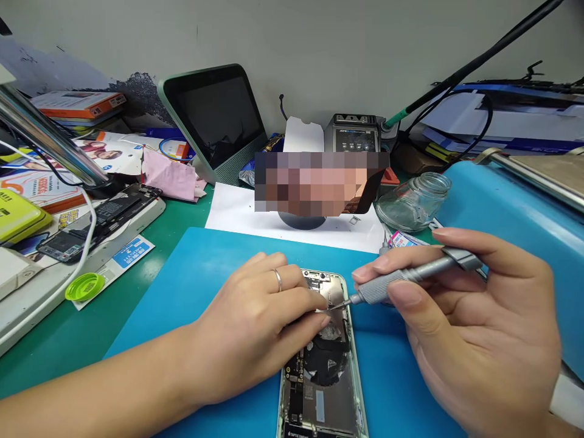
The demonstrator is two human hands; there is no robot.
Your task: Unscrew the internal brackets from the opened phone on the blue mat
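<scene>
A: Where to look for the opened phone [327, 406]?

B: Flat on the blue mat [182, 274], innards facing up, lower end cut off by the bottom edge of the view.

A: And the screwdriver [383, 288]?

B: Slanting down over the phone's upper half, tip right by the left fingertips. Touching a part down there? Too small to tell.

A: Right grip [483, 310]?

B: Closed around the screwdriver, thumb pressed to the ridged barrel.

A: Left grip [255, 310]?

B: Palm down across the phone's left side, ring on one finger, thumb and forefinger nearly meeting. Cannot tell about anything pinched there.

A: Farther out?

B: Behind the mat, a white sheet [232, 204], with a glass jar [413, 204] by its right edge and a dark-screened display [214, 118] to the back left. Off left, a second opened phone [103, 222], then a green cap [84, 286] on a card above the green surface [59, 340].
</scene>
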